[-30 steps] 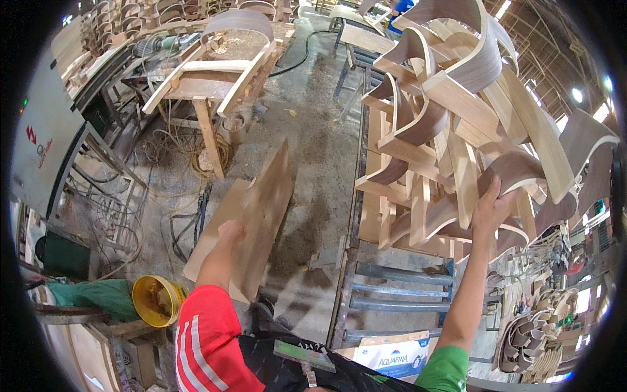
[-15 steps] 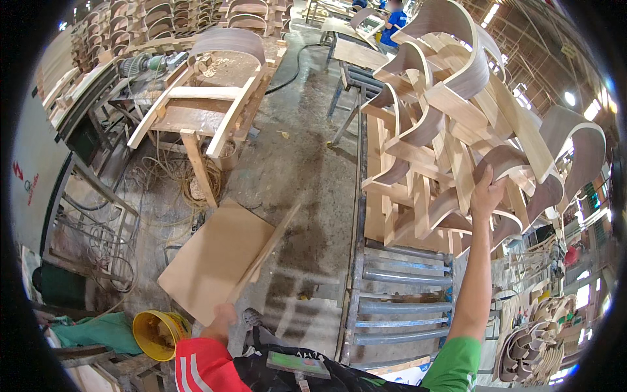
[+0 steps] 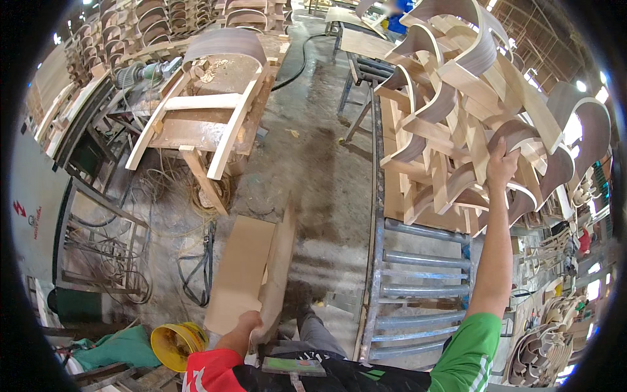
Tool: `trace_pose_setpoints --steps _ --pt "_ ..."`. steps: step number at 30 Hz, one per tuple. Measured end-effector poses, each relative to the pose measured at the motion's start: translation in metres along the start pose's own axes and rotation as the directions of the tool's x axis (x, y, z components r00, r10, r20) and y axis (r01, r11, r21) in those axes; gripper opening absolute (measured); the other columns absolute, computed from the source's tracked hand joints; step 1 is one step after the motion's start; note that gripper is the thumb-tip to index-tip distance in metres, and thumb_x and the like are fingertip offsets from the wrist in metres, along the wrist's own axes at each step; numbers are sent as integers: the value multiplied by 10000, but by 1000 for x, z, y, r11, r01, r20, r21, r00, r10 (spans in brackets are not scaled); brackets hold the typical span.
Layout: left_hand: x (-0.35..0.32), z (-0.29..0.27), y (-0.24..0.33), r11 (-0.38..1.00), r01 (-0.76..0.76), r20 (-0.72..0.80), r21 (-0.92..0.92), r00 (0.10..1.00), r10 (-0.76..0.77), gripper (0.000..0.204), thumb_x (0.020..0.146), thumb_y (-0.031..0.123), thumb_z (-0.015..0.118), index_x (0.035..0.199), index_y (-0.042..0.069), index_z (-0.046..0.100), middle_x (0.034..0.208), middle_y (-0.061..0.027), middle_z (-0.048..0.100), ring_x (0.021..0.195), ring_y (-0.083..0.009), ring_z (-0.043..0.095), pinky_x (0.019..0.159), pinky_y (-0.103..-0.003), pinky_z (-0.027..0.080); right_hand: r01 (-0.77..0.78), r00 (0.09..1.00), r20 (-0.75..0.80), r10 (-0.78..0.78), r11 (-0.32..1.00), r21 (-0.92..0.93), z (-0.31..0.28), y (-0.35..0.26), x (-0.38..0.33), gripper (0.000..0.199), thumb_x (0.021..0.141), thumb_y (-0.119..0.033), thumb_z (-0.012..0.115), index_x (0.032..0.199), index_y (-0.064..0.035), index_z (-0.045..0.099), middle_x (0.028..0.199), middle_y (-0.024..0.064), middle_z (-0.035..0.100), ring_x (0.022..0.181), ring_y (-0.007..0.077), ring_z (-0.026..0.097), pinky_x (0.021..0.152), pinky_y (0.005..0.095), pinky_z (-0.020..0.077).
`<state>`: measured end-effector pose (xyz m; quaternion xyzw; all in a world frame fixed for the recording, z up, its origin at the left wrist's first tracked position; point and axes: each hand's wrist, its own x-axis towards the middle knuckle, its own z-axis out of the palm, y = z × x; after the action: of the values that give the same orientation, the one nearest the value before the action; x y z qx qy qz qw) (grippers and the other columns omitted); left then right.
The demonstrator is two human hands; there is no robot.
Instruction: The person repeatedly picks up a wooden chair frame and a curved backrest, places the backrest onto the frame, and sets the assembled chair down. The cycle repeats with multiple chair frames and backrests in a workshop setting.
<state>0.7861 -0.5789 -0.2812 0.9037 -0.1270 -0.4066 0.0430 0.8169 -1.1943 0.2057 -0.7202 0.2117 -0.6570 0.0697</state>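
Observation:
My left hand (image 3: 250, 320) is closed on the near edge of a flat brown sheet (image 3: 241, 268), which looks like cardboard or thin board. A second tan piece (image 3: 282, 261) stands along its right side, blurred by motion; whether the two are joined I cannot tell. To the right, my outstretched right hand (image 3: 501, 163) is closed around the curved part of a wooden chair frame (image 3: 513, 132). That frame sits in a tall stack of interlocked frames (image 3: 450, 117) with bent, darker backrests and pale straight rails. Some of its fingers are hidden behind the wood.
A metal roller conveyor (image 3: 421, 289) runs under the stack. At left, a chair frame (image 3: 202, 101) lies on a worktable beside a motor (image 3: 137, 74). Nearer stand a yellow bucket (image 3: 171, 349) and green cloth (image 3: 117, 349). Hoses (image 3: 202, 261) lie on the floor; a person in blue (image 3: 397, 23) is farther off.
The brown sheet has swung to the right and turned more upright in my left hand. My view has shifted slightly; my right hand stays on the chair frame.

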Motion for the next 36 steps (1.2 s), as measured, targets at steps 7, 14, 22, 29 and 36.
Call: trace_pose_setpoints --steps 7,14,22,29,36 --pt "15 17 12 988 -60 124 145 991 42 416 808 269 654 1194 151 754 1295 -132 706 1213 -316 672 995 -447 546 -34 999 -1 34 999 -19 7 10 -5 544 1018 -416 600 1213 90 548 1139 374 656 1101 546 622 925 557 482" --pt "23 42 -5 976 -144 103 164 986 128 408 807 283 657 1182 158 759 1266 -109 723 1194 -312 682 968 -444 561 -56 997 -51 56 998 8 15 8 -14 513 1026 -397 581 1267 54 540 1156 352 666 1112 543 621 927 560 477" --pt "20 72 -19 974 -162 134 159 981 141 424 802 289 656 1180 127 757 1229 -156 729 1172 -351 688 966 -478 558 6 995 -104 1 998 65 8 -13 -26 545 1017 -402 583 1327 43 524 1138 364 663 1103 536 624 918 556 478" --pt "12 103 -28 982 -137 37 133 990 133 391 808 339 673 1097 100 780 1160 -151 753 1118 -359 705 919 -493 564 -15 994 -110 20 999 44 -2 -27 -28 532 1015 -360 584 1321 68 501 1046 368 680 1013 552 645 861 581 489" --pt "6 114 -55 961 -238 74 143 971 229 396 810 377 683 1078 103 780 1093 -154 763 1052 -370 722 878 -507 569 -66 994 -89 70 997 45 2 -31 -26 477 1026 -371 560 1220 64 519 993 378 675 973 565 642 835 603 479"
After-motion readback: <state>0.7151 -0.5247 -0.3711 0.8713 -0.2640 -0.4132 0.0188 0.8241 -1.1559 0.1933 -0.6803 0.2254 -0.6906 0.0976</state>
